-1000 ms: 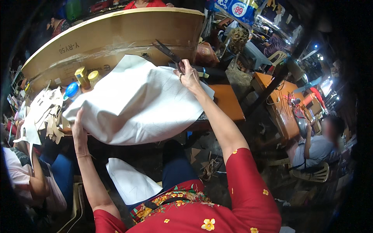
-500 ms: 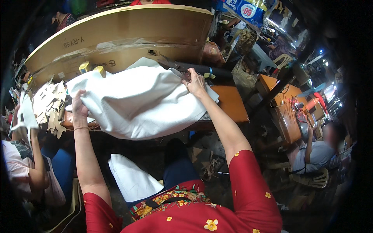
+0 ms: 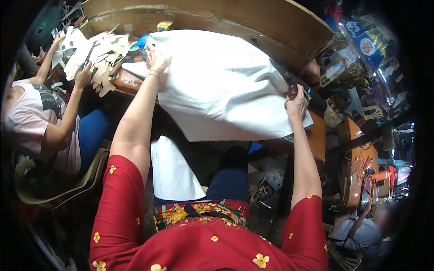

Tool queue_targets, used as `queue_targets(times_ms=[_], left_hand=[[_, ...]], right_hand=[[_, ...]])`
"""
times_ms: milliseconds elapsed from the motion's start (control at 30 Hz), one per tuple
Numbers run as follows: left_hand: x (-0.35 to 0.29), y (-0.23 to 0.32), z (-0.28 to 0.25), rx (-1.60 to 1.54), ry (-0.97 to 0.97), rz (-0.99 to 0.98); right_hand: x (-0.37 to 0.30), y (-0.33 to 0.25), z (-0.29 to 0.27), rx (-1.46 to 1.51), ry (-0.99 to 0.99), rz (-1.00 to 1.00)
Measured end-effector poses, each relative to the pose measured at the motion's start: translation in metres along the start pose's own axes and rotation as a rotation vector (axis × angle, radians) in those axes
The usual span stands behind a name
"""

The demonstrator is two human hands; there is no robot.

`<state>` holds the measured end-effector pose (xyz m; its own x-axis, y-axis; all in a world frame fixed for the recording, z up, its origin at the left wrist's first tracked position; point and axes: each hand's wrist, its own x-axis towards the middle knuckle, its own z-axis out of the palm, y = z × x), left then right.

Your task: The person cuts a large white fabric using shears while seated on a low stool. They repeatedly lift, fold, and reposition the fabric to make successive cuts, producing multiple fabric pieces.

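Observation:
A large sheet of white leather-like material (image 3: 217,90) spreads over the bench in front of me, its near edge hanging past the bench. My left hand (image 3: 157,62) is closed on its far left corner, beside a blue round container (image 3: 143,41). At the sheet's right edge my right hand (image 3: 296,105) is closed around the dark red handle of what looks like a pair of scissors (image 3: 293,92). The blades are hard to make out against the dark roll behind. A smaller white piece (image 3: 174,169) with faint lines drawn on it lies across my left thigh.
Behind the sheet stands a long cardboard panel (image 3: 217,17), with a yellow tin (image 3: 165,25) before it. Cut scraps (image 3: 106,56) pile up at the bench's left. A co-worker (image 3: 49,108) sits there with scissors (image 3: 88,56). Another person (image 3: 359,230) sits at far right.
The sheet has been spread flatter, and its left side has risen farther onto the bench with my left hand. The whole view has shifted, showing more of the co-worker at left.

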<state>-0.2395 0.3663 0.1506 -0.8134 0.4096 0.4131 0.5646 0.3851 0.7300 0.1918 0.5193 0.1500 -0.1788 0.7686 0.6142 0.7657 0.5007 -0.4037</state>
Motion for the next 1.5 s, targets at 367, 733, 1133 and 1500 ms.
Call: queue_targets(times_ms=[367, 733, 1133, 1500], left_hand=[[-0.308, 0.032, -0.018, -0.893, -0.621, -0.151], [-0.343, 0.029, 0.013, -1.682, -0.875, -1.252], [-0.339, 0.058, -0.005, -1.403, -0.807, -0.829], [-0.335, 0.054, -0.010, -1.353, -0.896, -0.815]], right_hand=[[-0.067, -0.023, -0.061, 0.599, -0.125, 0.025], [-0.220, -0.029, -0.155, 0.984, -1.420, 0.674], [-0.210, -0.006, -0.138, 0.762, -1.439, 0.259], [-0.176, -0.026, -0.137, 0.644, -1.381, 0.255]])
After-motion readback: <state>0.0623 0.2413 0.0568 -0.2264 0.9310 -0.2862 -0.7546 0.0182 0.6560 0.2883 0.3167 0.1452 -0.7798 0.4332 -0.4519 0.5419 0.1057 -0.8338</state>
